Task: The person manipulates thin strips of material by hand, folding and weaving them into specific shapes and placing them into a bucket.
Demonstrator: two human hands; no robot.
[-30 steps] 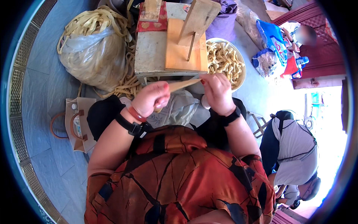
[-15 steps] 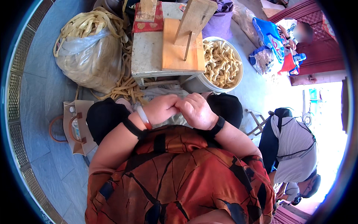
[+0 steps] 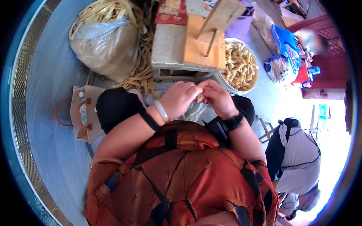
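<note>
Two stores of pale material flank the seated person: a large clear plastic sack (image 3: 103, 47) stuffed with long tan strips at upper left, with more loose strips (image 3: 143, 73) spilling out beside it, and a round white tub (image 3: 252, 81) at upper right, heaped with short curled pieces (image 3: 239, 64) of the same colour. Between them stands a low wooden bench (image 3: 169, 47) carrying a flat orange-brown board (image 3: 200, 49) and an upright wooden block (image 3: 222, 17) on a peg. A small paper bag (image 3: 83, 116) with looped handles sits on the floor at left, and another person in a white top (image 3: 298, 158) bends over at lower right.

Smaller still, both hands meet over the lap, just below the bench edge. Left hand (image 3: 179, 98) is curled, fingers narrow, pinching one end of a small tan piece (image 3: 200, 98); right hand (image 3: 217, 98) closes on the other end, thumb and fingertips pressed together over it. Most of the piece is hidden between the fingers, so its shape cannot be told.

Judging from the piles, the tub already holds a good heap of finished curls, while the sack and loose strips show plenty left to work; the piece in hand looks mid-shaping, not yet dropped in.
</note>
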